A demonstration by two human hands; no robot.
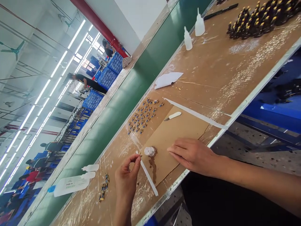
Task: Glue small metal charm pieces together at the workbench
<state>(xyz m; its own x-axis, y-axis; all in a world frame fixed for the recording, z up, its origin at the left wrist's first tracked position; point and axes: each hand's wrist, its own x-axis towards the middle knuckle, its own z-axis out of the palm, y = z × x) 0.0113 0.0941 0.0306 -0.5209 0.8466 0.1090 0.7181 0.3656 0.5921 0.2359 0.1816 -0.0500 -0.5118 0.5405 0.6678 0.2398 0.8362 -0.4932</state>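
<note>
My left hand [129, 171] pinches a tiny dark-and-yellow piece [141, 154] between thumb and fingertips, beside a small whitish cup-like pot [149, 151]. The pot stands on a brown cardboard sheet [185, 130], with a dark wet streak running from its base. My right hand [188, 153] rests on the cardboard, fingers stretched out and pointing left, with nothing visible in them. A white-handled knife [174, 115] lies on the far part of the sheet. Beyond the left hand, small blue, yellow and black figures [142, 116] are spread in rows; a smaller group [103, 188] lies at lower left.
White tape strips [196, 113] border the cardboard. A large white bottle [71, 184] lies at left. Two white squeeze bottles [188, 39] stand farther back, near dark yellow-tipped pieces [261, 23]. A folded paper [168, 80] is against the green partition [127, 97]. Other people work in the background.
</note>
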